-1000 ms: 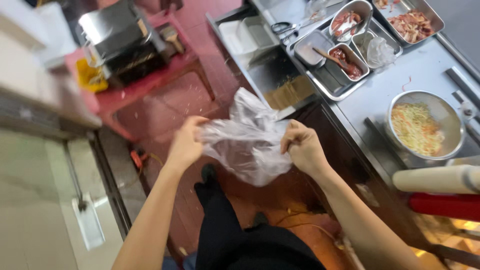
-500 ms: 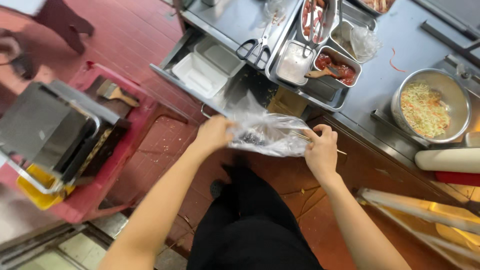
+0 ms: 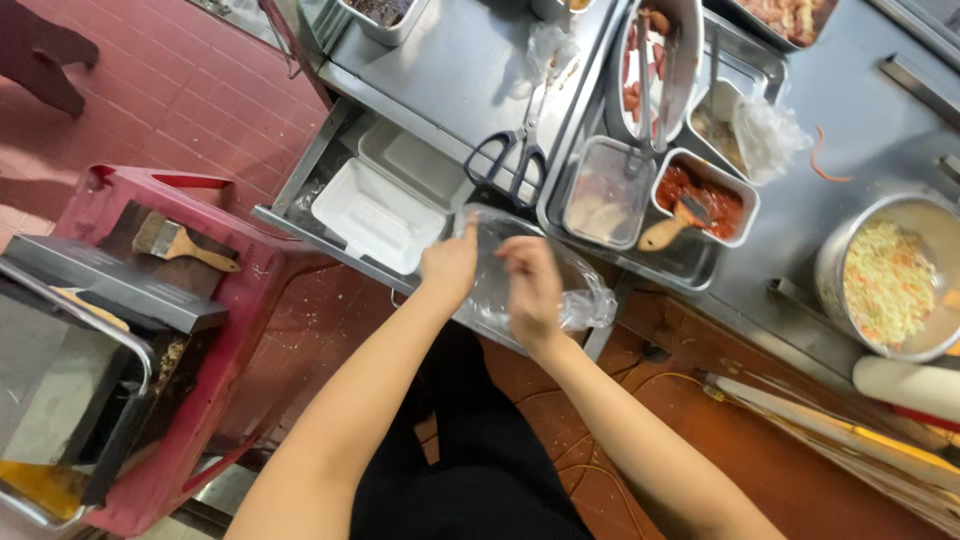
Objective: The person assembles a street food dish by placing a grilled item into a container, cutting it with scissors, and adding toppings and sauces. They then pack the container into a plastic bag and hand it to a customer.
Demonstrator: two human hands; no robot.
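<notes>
Both of my hands hold a clear plastic bag (image 3: 578, 300) in front of my body, at the edge of a steel counter (image 3: 470, 70). My left hand (image 3: 449, 268) pinches the bag's left side. My right hand (image 3: 532, 290) grips it close beside the left, fingers curled over the film. The bag hangs stretched between them, over an open drawer (image 3: 300, 190) that holds white foam boxes (image 3: 375, 215).
Black-handled scissors (image 3: 515, 155) lie on the counter. Steel trays hold red sauce with a wooden spoon (image 3: 700, 200) and other food. A pot of shredded vegetables (image 3: 890, 280) stands at the right. A red stool with a brush (image 3: 185, 243) stands at the left.
My view has swung toward the counter. My hands have come closer together, and the bag has been drawn from a loose spread into a tighter hold over the drawer.
</notes>
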